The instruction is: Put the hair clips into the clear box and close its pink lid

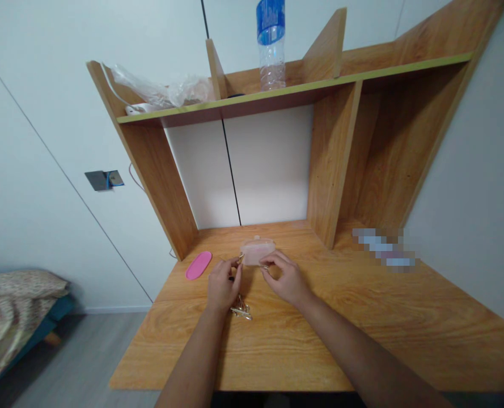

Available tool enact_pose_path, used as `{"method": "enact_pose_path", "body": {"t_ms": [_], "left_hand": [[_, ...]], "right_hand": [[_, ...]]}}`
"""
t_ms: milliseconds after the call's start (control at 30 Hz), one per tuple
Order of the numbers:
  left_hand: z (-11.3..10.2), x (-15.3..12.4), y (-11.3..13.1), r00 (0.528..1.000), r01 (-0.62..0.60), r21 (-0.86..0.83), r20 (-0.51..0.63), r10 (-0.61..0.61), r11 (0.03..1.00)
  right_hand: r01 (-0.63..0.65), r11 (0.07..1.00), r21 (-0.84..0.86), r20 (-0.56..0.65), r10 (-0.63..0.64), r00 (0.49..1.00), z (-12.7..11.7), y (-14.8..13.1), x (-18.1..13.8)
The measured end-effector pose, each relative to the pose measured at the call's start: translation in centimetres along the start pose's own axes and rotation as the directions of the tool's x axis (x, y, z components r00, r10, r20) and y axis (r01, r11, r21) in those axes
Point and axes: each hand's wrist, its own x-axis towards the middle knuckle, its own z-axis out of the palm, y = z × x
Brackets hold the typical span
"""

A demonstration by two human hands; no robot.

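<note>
My left hand (pixel 223 285) pinches a small gold-coloured metal piece (pixel 241 258) between thumb and fingers, at the left side of a clear, pinkish plastic box (pixel 257 249). On the box's right, my right hand (pixel 286 277) has thumb and forefinger closed on another small shiny metal piece (pixel 265 267). Both pieces are too small to name the kind. Just below my left hand lies a little heap of gold and silver metal pieces (pixel 242 310) on the desk. A pink oval tray or lid (pixel 199 265) rests to the left of my left hand.
The wooden desk (pixel 320 351) carries a hutch with a shelf (pixel 294 93) above. On that shelf stand a clear bottle with a blue label (pixel 271 48) and a crumpled plastic bag (pixel 166 90). A blurred-out item (pixel 383 247) lies at the right. A bed (pixel 17 317) is at far left.
</note>
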Motion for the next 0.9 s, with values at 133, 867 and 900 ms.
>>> {"method": "enact_pose_path", "body": {"t_ms": [133,867,900], "left_hand": [[0.1,0.0,0.2,0.995,0.102,-0.056,-0.001,-0.102,0.993],[0.1,0.0,-0.2,0.994,-0.073,-0.040,0.074,0.076,0.997],[0.2,0.0,-0.2,0.994,-0.079,-0.036,0.077,0.082,0.996]], "right_hand": [[-0.097,0.989,0.113,-0.075,0.106,0.992,0.4,0.5,-0.2],[-0.151,0.948,0.281,0.001,0.157,0.988,0.5,2.4,-0.5],[-0.156,0.951,0.266,0.005,0.160,0.987,0.5,2.5,-0.5]]}}
